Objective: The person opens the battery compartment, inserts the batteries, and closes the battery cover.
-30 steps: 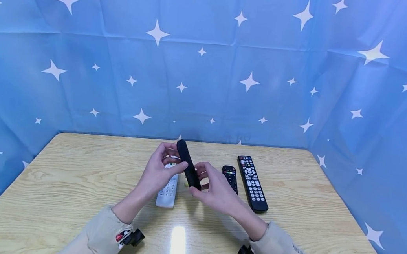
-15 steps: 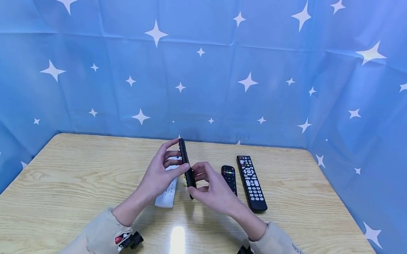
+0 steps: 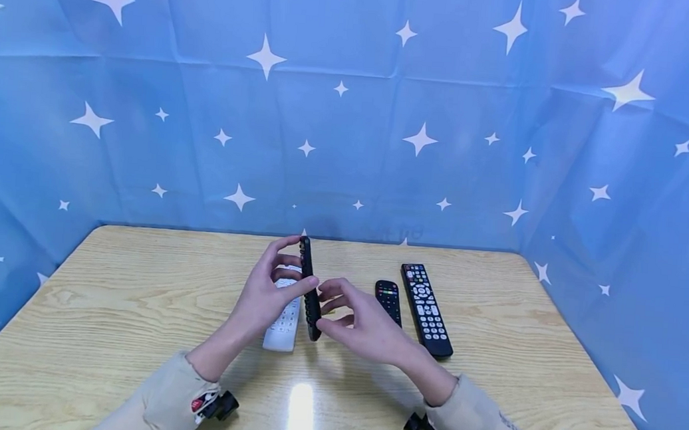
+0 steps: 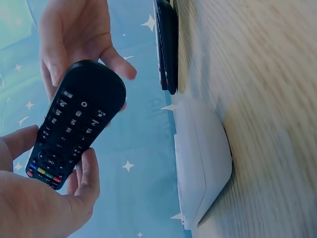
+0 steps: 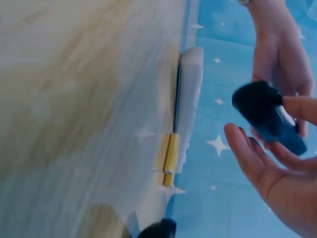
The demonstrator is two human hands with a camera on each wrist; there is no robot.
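Note:
A slim black remote control (image 3: 310, 292) stands tilted on edge above the table, its keys facing left. My left hand (image 3: 267, 286) grips it by the far end, thumb on the near side and fingers behind. In the left wrist view the remote's (image 4: 74, 119) number keys and coloured buttons show. My right hand (image 3: 367, 320) is beside the lower end, fingers spread and loosely bent, thumb tip right at the remote's edge. In the right wrist view the dark remote (image 5: 267, 114) is blurred, with the right thumb overlapping it. Below lies a white remote (image 3: 281, 324), partly hidden by the left hand.
Right of the hands lie a small black remote (image 3: 388, 301), partly covered by the right hand, and a longer black remote (image 3: 428, 311) with white keys. Yellow batteries (image 5: 171, 153) lie near the white remote. A blue star-printed curtain (image 3: 351, 122) surrounds the wooden table (image 3: 135, 293).
The held remote has turned from showing its plain back to showing its keyed side toward the left. The right fingers have loosened from its lower end, which has swung slightly left.

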